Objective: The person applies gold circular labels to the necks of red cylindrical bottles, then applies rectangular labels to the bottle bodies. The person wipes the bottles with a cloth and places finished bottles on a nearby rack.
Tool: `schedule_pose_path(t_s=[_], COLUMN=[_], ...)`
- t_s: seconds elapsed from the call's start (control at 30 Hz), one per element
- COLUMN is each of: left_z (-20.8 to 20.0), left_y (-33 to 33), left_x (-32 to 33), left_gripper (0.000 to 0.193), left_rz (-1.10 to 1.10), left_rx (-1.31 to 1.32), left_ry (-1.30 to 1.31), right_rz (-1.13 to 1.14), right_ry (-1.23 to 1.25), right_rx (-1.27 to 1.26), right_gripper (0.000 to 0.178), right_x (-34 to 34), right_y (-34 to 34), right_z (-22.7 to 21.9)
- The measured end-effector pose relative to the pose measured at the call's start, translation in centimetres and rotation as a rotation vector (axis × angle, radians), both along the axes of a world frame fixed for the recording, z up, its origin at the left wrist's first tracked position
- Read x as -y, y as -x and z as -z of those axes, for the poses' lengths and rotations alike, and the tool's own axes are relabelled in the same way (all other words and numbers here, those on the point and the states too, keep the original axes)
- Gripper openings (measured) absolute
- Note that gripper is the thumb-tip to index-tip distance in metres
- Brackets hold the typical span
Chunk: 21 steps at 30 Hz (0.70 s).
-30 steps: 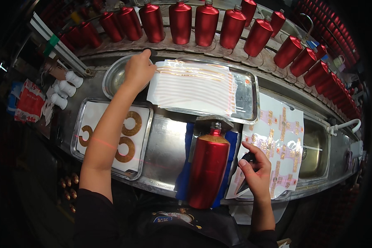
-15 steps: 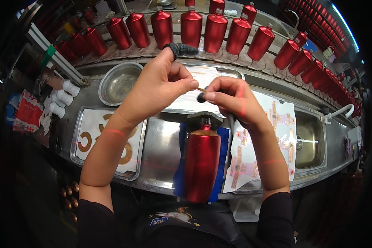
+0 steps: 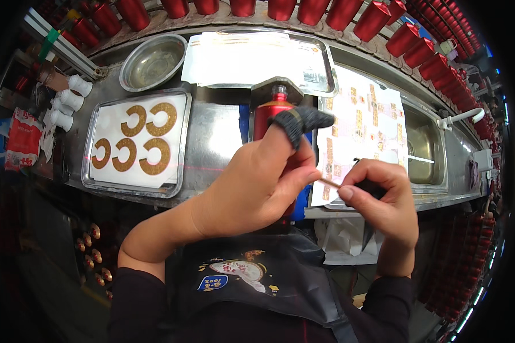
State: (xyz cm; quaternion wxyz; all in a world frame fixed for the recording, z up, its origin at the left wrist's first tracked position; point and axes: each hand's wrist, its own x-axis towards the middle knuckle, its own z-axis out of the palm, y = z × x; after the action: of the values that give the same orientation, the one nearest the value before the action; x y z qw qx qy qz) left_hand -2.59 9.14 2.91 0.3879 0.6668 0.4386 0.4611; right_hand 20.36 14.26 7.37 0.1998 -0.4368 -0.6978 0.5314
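Note:
My left hand [image 3: 252, 186] and my right hand [image 3: 386, 200] each pinch one end of a thin gold-brown strip [image 3: 330, 183], stretched between them in front of my apron. A dark knit cover sits on one finger of my left hand, and dark material shows within my curled right fingers. Behind my left hand a glossy red bottle [image 3: 263, 119] rests on a blue cloth [image 3: 243, 123], its neck against a grey angular support [image 3: 289, 84]. My left hand hides most of the bottle's body. Beside my right hand lies a white sheet [image 3: 352, 134] of gold and pink decals.
On the left, a metal tray [image 3: 183, 146] holds several gold C-shaped pieces [image 3: 155, 156]. A metal bowl [image 3: 153, 63] and a tray with white sheets [image 3: 229, 57] stand farther back. Red bottles [image 3: 372, 20] line the far ledge. To the right are a sink [image 3: 423, 154] and faucet [image 3: 463, 117].
Both hands have moved nearer my body and to the right, the strip still between them. The view has tilted downward, and my left hand now covers much of the bottle.

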Motion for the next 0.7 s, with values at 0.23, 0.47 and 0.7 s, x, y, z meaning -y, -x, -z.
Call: schedule_pose_path(t_s=[0.23,0.47,0.7], left_z=[6.3,8.9,10.5], left_y=[-0.7,-0.2,1.7], left_x=[7.5,9.7,9.5], left_gripper=[0.045,0.044,0.02], left_rz=[-0.256,-0.346,-0.487], left_rx=[-0.084,-0.067,0.01], left_ry=[-0.005,0.056,0.08], right_rz=[-0.047,-0.056,0.019], right_ry=[0.114,-0.026,0.055], right_rx=[-0.023,0.057,-0.016], right_gripper=[0.015,0.017,0.015], right_x=[4.2,4.6,5.2], right_y=[0.9,1.0,1.6], right_z=[7.8,8.8,8.5])
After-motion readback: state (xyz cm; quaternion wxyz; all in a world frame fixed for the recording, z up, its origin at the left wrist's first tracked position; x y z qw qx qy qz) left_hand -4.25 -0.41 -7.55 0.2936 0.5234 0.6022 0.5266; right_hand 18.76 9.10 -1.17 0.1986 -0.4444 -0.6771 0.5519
